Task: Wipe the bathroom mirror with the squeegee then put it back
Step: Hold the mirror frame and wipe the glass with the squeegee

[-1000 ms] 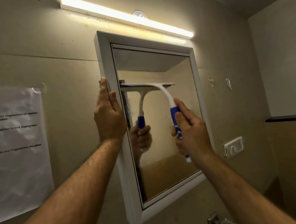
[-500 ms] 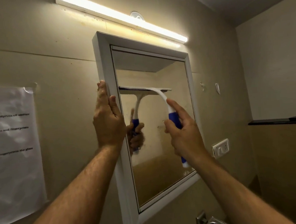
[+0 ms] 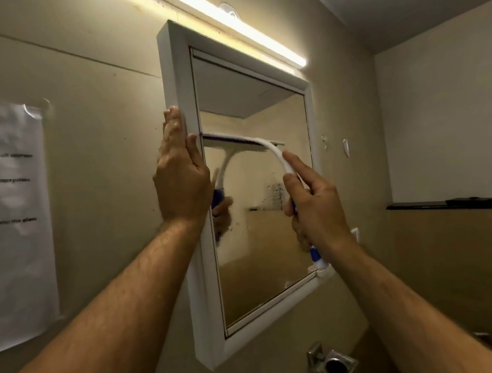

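A mirror in a thick white frame [image 3: 202, 306] hangs on the beige wall. Its glass [image 3: 260, 243] shows smears and droplets in the middle. The squeegee [image 3: 268, 147] has a white blade and neck and a blue handle. Its blade lies flat against the upper-middle glass, reaching the left inner edge. My right hand [image 3: 316, 207] is closed around the blue handle, forefinger stretched along the white neck. My left hand [image 3: 180, 176] presses flat on the frame's left edge, fingers pointing up. The glass reflects the squeegee and my hand.
A lit tube light [image 3: 236, 26] runs above the mirror. A printed paper sheet [image 3: 11, 220] is taped to the wall at left. A metal fitting [image 3: 333, 363] juts from the wall below the mirror. A dark ledge [image 3: 450, 204] crosses the right wall.
The squeegee blade has slid down the glass a little, with my right hand following. My left hand stays on the frame. The camera view has shifted slightly.
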